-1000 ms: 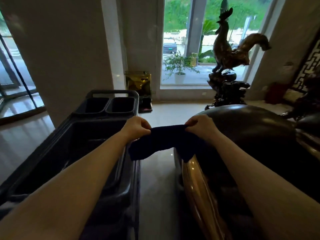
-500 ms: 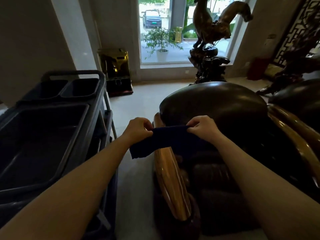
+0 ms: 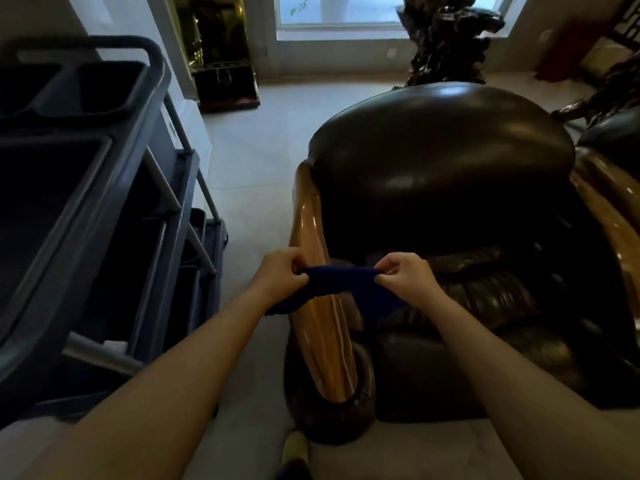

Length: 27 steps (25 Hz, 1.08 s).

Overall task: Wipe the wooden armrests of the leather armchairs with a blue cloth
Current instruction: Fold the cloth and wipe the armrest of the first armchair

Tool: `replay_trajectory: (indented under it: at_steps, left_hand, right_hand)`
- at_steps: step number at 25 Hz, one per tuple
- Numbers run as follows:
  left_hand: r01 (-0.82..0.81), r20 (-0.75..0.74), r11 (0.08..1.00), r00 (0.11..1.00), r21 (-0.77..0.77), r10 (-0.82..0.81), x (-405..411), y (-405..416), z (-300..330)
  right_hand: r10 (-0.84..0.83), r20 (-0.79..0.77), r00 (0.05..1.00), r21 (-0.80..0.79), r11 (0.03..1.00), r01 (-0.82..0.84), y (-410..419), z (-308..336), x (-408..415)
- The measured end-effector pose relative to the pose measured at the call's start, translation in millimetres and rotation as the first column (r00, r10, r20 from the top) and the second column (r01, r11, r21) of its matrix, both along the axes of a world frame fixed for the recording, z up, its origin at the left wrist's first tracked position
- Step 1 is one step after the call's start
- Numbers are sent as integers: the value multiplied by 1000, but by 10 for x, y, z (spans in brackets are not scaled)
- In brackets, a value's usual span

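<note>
A dark blue cloth [image 3: 341, 278] is stretched between my two hands, just above the glossy wooden armrest [image 3: 322, 334] of a dark brown leather armchair [image 3: 440, 161]. My left hand [image 3: 280, 275] pinches the cloth's left end and my right hand [image 3: 405, 275] pinches its right end. The cloth's loose parts hang down on both sides of the armrest. A second wooden armrest [image 3: 609, 220] shows at the chair's far right side.
A dark grey cleaning cart [image 3: 79, 202] with bins stands close on the left. A dark carved sculpture base [image 3: 446, 39] and a window are behind the chair. A gold and black stand [image 3: 221, 53] sits by the wall. My shoe [image 3: 294, 452] is on the pale tiled floor.
The view has tipped down and moved closer to the armchair. Both hands, still holding the cloth stretched, have come down over the near wooden armrest.
</note>
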<state>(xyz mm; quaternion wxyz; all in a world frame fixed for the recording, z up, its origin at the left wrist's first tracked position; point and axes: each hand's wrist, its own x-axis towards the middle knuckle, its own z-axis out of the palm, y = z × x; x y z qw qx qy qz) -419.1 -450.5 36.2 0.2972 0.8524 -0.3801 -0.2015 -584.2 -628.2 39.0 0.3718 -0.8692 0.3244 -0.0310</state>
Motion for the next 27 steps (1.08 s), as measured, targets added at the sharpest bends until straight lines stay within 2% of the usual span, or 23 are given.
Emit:
replay_trajectory:
  at_steps: [6, 11, 19, 27]
  left_hand:
    - [-135, 4, 989, 991, 63, 135, -649, 142, -723]
    - [-190, -29, 979, 981, 78, 193, -1127, 306, -1409]
    - [-204, -29, 978, 978, 34, 205, -1397, 516, -2554]
    - [-240, 10, 967, 970, -81, 241, -1528, 517, -3272]
  right_hand:
    - [67, -61, 996, 82, 995, -61, 15, -799, -285]
    - [62, -97, 993, 160, 986, -46, 167, -1573, -641]
    - [16, -30, 999, 118, 993, -12, 441, -2795, -905]
    - [-36, 82, 996, 60, 998, 32, 570, -3462, -1012]
